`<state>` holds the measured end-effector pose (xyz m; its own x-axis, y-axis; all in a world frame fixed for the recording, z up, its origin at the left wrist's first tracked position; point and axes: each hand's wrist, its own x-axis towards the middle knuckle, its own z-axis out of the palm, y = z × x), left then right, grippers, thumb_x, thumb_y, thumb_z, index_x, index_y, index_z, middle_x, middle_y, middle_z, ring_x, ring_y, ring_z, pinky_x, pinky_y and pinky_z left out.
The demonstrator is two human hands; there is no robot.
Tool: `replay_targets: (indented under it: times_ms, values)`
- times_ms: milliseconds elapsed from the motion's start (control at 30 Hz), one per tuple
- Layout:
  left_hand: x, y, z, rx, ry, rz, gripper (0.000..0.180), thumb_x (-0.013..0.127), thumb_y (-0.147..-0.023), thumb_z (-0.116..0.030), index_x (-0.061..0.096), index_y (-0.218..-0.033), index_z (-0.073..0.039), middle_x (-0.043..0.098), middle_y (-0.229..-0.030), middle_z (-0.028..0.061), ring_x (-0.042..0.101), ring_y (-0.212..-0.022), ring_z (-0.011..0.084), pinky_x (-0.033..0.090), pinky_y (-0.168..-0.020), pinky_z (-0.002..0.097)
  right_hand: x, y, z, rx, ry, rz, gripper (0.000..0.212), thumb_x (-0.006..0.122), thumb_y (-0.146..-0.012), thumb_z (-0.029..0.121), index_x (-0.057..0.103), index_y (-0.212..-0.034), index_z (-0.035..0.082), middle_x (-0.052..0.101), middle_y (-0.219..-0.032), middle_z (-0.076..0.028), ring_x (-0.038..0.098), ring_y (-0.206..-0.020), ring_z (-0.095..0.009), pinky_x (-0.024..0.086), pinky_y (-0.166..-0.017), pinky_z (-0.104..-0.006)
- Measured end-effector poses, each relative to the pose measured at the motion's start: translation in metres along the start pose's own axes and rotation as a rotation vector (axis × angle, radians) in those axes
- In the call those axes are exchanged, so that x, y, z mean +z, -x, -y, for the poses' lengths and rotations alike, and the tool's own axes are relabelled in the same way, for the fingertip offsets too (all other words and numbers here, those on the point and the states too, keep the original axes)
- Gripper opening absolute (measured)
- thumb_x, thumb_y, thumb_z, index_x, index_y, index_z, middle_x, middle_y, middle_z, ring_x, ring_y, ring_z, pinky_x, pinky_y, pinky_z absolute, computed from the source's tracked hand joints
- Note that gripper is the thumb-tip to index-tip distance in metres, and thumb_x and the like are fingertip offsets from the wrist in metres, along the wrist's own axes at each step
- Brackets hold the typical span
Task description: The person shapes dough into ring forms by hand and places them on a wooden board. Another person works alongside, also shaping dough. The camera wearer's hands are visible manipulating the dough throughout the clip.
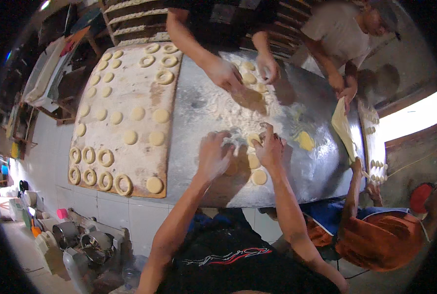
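Observation:
My left hand (214,156) hovers low over the floured metal tabletop (194,122), its fingers dusted white, bent and apart with nothing between them. My right hand (271,149) is curled at a pale dough round (254,140), thumb and fingers against its right side. Toward me, a second dough round (253,161) and a third dough round (259,177) lie in a line. Across the table, a co-worker's hand (228,77) and their other hand (267,67) work beside more dough rounds (249,79) and loose flour (228,110).
At left, a wooden board (145,95) carries several dough discs and dough rings (123,184). A yellow dough scrap (305,140) lies right of my hand. Two people at right hold a long dough sheet (343,130). Metal pots (97,241) stand on the floor at lower left.

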<state>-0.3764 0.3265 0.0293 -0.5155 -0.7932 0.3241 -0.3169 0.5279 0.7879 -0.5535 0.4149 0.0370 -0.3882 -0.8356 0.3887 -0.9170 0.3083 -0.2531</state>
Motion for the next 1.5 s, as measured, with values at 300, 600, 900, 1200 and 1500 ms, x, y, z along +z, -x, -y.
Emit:
replay_targets:
  times_ms: [300,600,900,1200,1500]
  values:
    - [0.090,-0.030,-0.035,-0.294,0.002,0.242,0.029,0.070,-0.077,-0.028,0.059,-0.087,-0.003,0.060,-0.084,0.0139,0.058,-0.081,0.0292,0.044,-0.071,0.0401,-0.037,0.039,-0.056,0.475,-0.772,-0.121,0.026,0.066,-0.086,0.007,0.048,-0.103,-0.001,0.050,-0.069,-0.004,0.049,-0.063,-0.012,0.042,-0.060,-0.0278]
    - [0.052,-0.029,-0.094,-0.537,0.572,0.059,0.026,0.068,-0.072,0.000,0.055,-0.095,0.000,0.060,-0.076,0.0053,0.060,-0.071,0.0149,0.050,-0.070,0.0297,-0.033,0.017,-0.028,0.608,-1.528,0.239,0.019,0.065,-0.088,0.007,0.055,-0.104,0.003,0.061,-0.096,-0.005,0.059,-0.086,-0.012,0.050,-0.077,-0.0260]
    - [-0.038,-0.028,-0.051,-0.111,0.122,0.116,0.068,0.068,-0.074,-0.009,0.035,-0.134,-0.011,0.059,-0.089,0.0163,0.060,-0.077,0.0325,0.049,-0.065,0.0428,-0.035,-0.009,0.042,0.108,-1.077,0.367,0.038,0.053,-0.073,-0.011,0.034,-0.099,0.010,0.037,-0.085,-0.003,0.040,-0.077,-0.014,0.043,-0.077,-0.0267]
    - [-0.084,-0.026,0.013,-0.352,1.085,0.364,0.058,0.055,-0.093,-0.020,0.028,-0.143,-0.009,0.061,-0.074,0.0075,0.059,-0.072,0.0172,0.047,-0.071,0.0333,-0.006,-0.035,0.128,0.251,-0.546,0.410,0.046,0.056,-0.074,-0.013,0.032,-0.107,0.009,0.034,-0.087,-0.003,0.040,-0.081,-0.013,0.040,-0.076,-0.0268]
    - [-0.058,-0.009,-0.004,-0.377,0.628,-0.481,0.051,0.034,-0.098,-0.013,0.023,-0.147,-0.015,0.054,-0.077,0.0118,0.056,-0.073,0.0212,0.047,-0.072,0.0370,-0.008,-0.012,0.143,0.400,-1.486,0.558,0.054,0.058,-0.065,0.002,0.027,-0.108,0.013,0.037,-0.084,-0.004,0.041,-0.069,-0.013,0.037,-0.062,-0.0230]
